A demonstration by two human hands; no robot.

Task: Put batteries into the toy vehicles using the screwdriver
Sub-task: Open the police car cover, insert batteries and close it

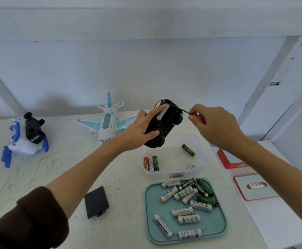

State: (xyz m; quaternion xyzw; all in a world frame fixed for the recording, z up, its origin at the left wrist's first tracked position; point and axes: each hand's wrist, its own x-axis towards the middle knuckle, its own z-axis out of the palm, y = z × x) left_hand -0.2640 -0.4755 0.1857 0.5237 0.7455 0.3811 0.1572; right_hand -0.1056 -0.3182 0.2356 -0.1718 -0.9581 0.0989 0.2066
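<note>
Currently the toy car (161, 124) is held underside-up above the table (56, 177) in the left hand (139, 130), one finger retaining a battery (162, 114); the screwdriver (193, 114) is pinched in the right hand (216, 124), its tip at the compartment.

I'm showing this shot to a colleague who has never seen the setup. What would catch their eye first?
Most likely the upside-down black toy car, held up mid-frame by the left hand, its forefinger on a battery in the open bay, while the right hand points a screwdriver at it. Next, the teal tray of loose batteries at the front, then the white-and-blue toy plane behind.
</note>
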